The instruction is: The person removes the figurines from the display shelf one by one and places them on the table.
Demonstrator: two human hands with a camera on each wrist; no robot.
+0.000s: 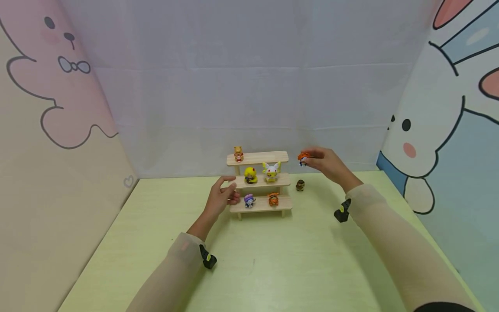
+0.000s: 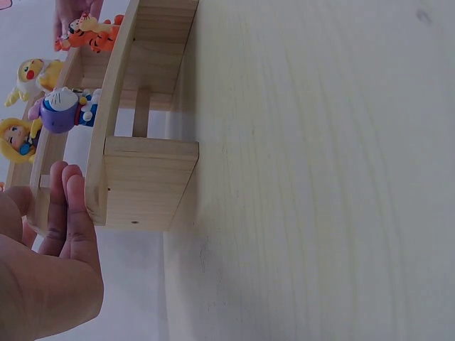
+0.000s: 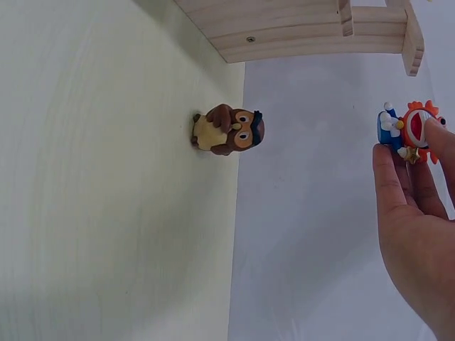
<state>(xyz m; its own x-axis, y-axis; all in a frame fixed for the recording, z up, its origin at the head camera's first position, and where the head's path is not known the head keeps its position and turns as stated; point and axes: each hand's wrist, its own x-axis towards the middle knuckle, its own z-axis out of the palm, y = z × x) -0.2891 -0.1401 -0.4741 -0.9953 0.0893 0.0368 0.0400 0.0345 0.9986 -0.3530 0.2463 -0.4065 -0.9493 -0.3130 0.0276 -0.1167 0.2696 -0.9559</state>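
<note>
My left hand grips the left end of a three-tier wooden display shelf at its middle tier, with the other fingers beside the lower board. My right hand pinches a small figurine with a red-orange crab-like hood and a blue and white body, held in the air right of the top tier. A yellow-haired figurine and a white-and-yellow eared figurine stand on the middle tier. On the bottom tier are a purple-hooded figurine and a tiger figurine.
A yellow bear figurine stands at the top tier's left end. On the pale table, right of the shelf, stands a brown owl figurine. A white sheet hangs behind, and walls with cartoon drawings flank both sides.
</note>
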